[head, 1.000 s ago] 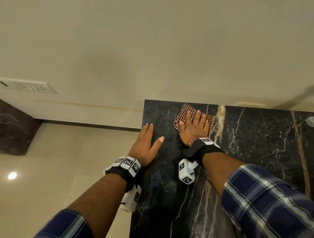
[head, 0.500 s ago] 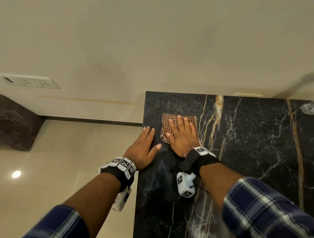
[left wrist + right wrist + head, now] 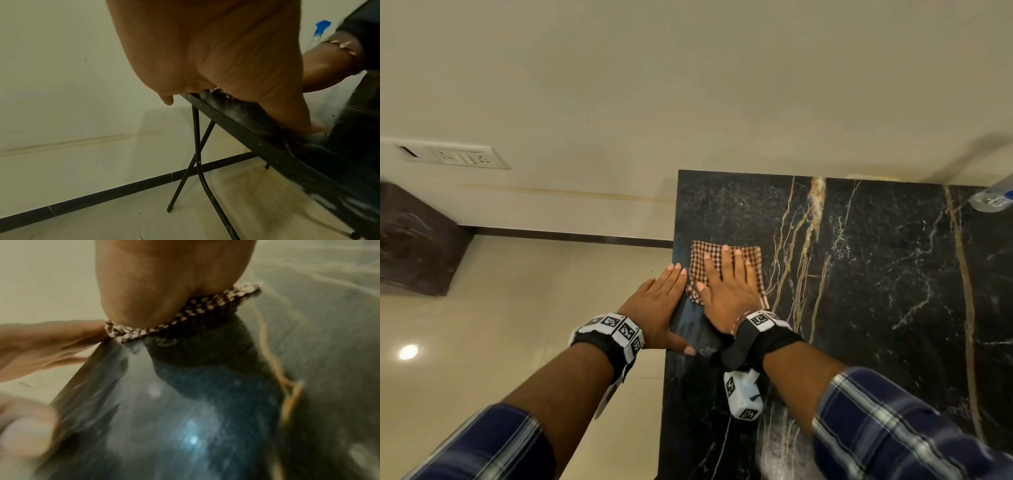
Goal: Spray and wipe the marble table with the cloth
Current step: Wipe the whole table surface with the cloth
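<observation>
cloth (image 3: 753,255): small checked rag, lying flat on the marble table (image 3: 876,308) near its left edge, pinned under the right hand (image 3: 726,291).
right hand: fingers straight and spread, palm pushing down on the rag, nothing gripped.
left hand (image 3: 657,305): flat too, resting on the table's left edge right beside the rag, holding nothing.
how it handles: looks thin, soft and light, so I'd guess it bunches up unless you keep a flat palm on the middle; the polished marble looks slick.
spray bottle (image 3: 993,198): far right corner, well apart from both hands.
writing: bottle label is too small to read; wrist bands only show square black-and-white markers.
</observation>
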